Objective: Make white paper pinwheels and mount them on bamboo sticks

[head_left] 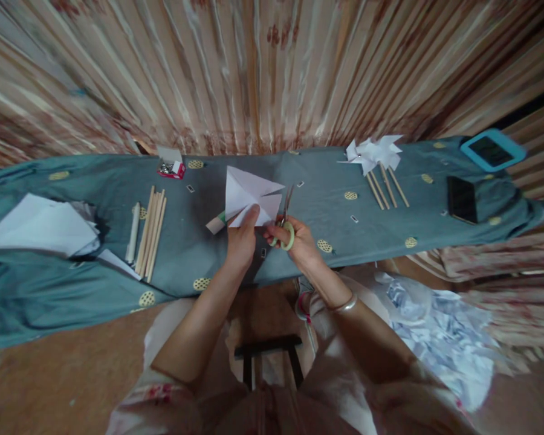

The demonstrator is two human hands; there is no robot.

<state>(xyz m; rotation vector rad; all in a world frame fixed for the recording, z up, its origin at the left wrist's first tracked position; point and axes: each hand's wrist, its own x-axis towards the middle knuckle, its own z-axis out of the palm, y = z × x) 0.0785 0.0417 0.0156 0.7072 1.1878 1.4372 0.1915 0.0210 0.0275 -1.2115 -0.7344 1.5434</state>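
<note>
My left hand grips a white square of paper by its near side, the thumb lying on top. Slits run from the paper's corners toward its middle. In my right hand is a pair of scissors with pale green handles, fingers through the loops. Its blades point away from me, just right of the paper. A small box-like piece, pinkish with green, lies partly hidden beneath the paper's left edge.
On the green cloth-covered table, left, are wooden sticks, a white glue-stick-like tube, stacked paper and an open pin box. Right are paper pinwheels, a dark phone and a blue-framed device. Paper scraps fill a bag below.
</note>
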